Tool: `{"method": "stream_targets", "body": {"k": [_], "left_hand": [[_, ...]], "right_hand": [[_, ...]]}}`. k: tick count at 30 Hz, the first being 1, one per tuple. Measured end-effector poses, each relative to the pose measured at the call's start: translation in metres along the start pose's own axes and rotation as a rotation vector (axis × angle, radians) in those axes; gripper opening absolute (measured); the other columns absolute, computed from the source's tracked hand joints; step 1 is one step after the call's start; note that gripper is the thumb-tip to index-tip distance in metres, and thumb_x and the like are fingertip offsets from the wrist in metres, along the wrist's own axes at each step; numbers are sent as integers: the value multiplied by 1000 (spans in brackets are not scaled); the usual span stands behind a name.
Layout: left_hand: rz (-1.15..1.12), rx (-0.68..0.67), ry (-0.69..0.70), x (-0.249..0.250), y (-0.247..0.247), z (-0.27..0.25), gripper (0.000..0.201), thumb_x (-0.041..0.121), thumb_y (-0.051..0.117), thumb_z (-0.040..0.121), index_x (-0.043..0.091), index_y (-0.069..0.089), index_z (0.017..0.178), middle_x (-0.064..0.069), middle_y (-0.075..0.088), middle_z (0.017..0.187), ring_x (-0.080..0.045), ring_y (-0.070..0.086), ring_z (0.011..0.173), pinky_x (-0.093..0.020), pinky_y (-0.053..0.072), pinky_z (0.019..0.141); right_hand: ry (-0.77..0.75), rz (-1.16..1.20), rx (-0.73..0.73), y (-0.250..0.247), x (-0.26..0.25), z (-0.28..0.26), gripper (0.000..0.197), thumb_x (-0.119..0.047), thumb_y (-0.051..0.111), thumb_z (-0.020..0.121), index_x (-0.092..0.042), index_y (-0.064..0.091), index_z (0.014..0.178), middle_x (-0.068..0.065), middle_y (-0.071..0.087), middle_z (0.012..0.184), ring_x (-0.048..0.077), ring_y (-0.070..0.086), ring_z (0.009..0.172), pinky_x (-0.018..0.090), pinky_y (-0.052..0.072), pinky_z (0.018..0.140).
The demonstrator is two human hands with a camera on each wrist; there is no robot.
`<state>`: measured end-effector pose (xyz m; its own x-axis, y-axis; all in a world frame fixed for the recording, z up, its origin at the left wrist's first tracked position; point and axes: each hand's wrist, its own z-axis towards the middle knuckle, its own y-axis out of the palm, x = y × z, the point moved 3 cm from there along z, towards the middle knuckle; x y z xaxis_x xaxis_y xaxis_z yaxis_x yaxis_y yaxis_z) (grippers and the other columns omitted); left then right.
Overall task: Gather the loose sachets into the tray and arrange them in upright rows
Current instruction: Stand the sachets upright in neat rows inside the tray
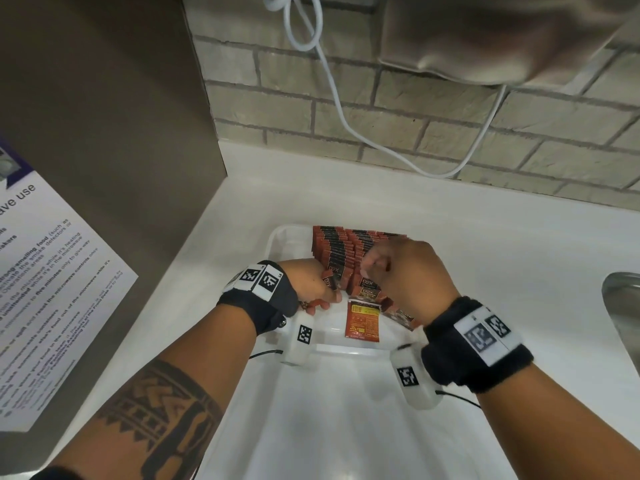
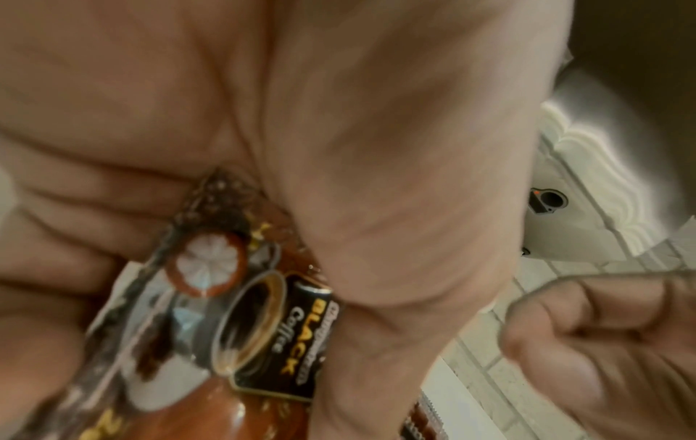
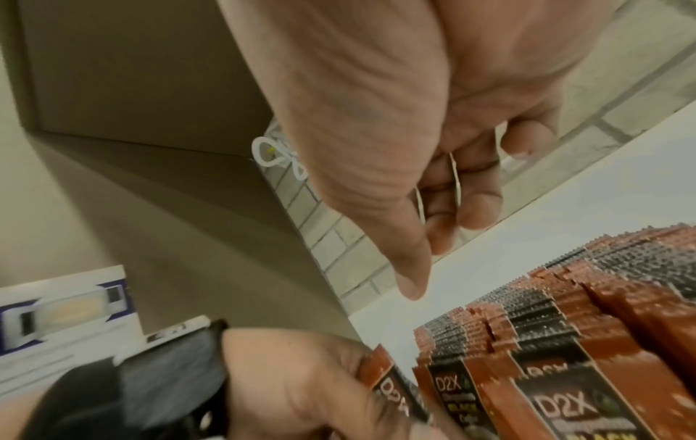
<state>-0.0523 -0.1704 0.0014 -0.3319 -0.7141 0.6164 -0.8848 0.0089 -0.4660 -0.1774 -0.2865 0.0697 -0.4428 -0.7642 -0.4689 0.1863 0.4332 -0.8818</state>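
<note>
Over the near end of the white tray [image 1: 277,237], the left hand [image 1: 311,282] pinches a small bunch of coffee sachets [image 1: 329,284], thumb pressed on their printed face, fingers curled behind. The bunch stands tilted, long axis roughly upright, just left of the packed rows [image 1: 346,251] and almost touching the front sachet. Its way in lies to the right and slightly away from the person, so the left hand is the nearer one for seating it. The right hand [image 1: 405,271] hovers above the rows with fingers loosely curled and nothing in them; the right wrist view shows its thumb [image 3: 410,279] pointing down toward the sachet tops, clear of them.

One sachet [image 1: 363,322] lies flat on the tray floor, yellow panel up, just in front of the rows, and another flat sachet [image 1: 401,315] peeks out below the right wrist. To my eye these are still to be stood up. Bare tray floor lies left of the rows, with room for the bunch to drop. The white desk [image 1: 450,237] surrounds the tray; a steel sink [image 1: 623,306] sits at the far right, well apart.
</note>
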Motion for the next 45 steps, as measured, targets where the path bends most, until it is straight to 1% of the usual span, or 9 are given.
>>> {"method": "stream_targets", "body": {"k": [3, 6, 10, 13, 18, 24, 30, 36, 45], "left_hand": [[-88, -34, -17, -2, 0, -2, 6, 17, 68, 92, 11, 68, 94, -5, 70, 89, -19, 64, 69, -20, 47, 49], [-329, -138, 17, -5, 0, -8, 12, -4, 60, 93, 2, 67, 100, -11, 70, 98, -23, 68, 76, -25, 58, 62], [-379, -179, 69, -4, 1, -11, 13, -6, 57, 95, 0, 67, 101, -16, 69, 110, -24, 72, 87, -31, 60, 85], [-335, -163, 5, -6, 6, -11, 15, -6, 57, 95, -5, 67, 107, -23, 69, 114, -28, 71, 88, -30, 61, 73], [-326, -176, -56, -3, 21, -13, 11, -3, 60, 94, -1, 66, 103, -16, 73, 105, -22, 72, 77, -24, 56, 56], [-375, -225, -107, -2, 23, -10, 14, 1, 55, 96, -3, 69, 97, -24, 72, 108, -39, 70, 95, -32, 56, 62], [-441, -261, -127, 2, 24, -12, 17, 1, 52, 98, -5, 68, 97, -25, 69, 104, -32, 70, 80, -27, 56, 53], [-447, -251, -147, 5, 22, -14, 17, 2, 51, 98, -4, 67, 99, -27, 69, 112, -28, 71, 76, -27, 56, 52], [-487, -235, -121, 5, 17, -17, 15, -2, 49, 99, -6, 64, 100, -13, 71, 87, -18, 73, 62, -27, 55, 49]], "right_hand": [[-25, -11, -54, 8, 2, -24, 20, -15, 65, 89, -29, 74, 79, -22, 58, 67, -2, 56, 64, 16, 41, 59], [-33, 45, 5, 16, 8, -30, 9, -23, 72, 88, -31, 72, 84, -19, 61, 69, -2, 57, 64, 12, 39, 58], [-2, -45, -22, 26, 11, -21, 8, -25, 74, 85, -30, 68, 85, -18, 56, 74, 3, 55, 69, 17, 39, 59], [94, -147, -92, 34, 17, -16, 20, -21, 63, 90, -28, 67, 71, -15, 63, 75, 6, 59, 72, 20, 40, 63], [147, -146, -150, 33, 20, -17, 24, -21, 60, 92, -31, 68, 71, -13, 70, 82, 6, 61, 73, 22, 47, 69], [125, -305, -356, 48, 15, -27, 15, -20, 59, 87, -18, 67, 74, -4, 63, 71, 18, 66, 68, 32, 58, 68], [5, -585, -449, 47, -5, -25, 26, -35, 72, 87, -16, 62, 102, -4, 52, 80, 21, 59, 77, 33, 51, 69], [-66, -690, -485, 54, -12, -20, 14, -23, 64, 93, -15, 66, 105, -2, 54, 83, 23, 63, 83, 33, 49, 70], [-117, -697, -457, 61, -10, -23, 14, -17, 57, 95, -16, 64, 107, 2, 68, 100, 25, 67, 91, 35, 53, 78]]}}
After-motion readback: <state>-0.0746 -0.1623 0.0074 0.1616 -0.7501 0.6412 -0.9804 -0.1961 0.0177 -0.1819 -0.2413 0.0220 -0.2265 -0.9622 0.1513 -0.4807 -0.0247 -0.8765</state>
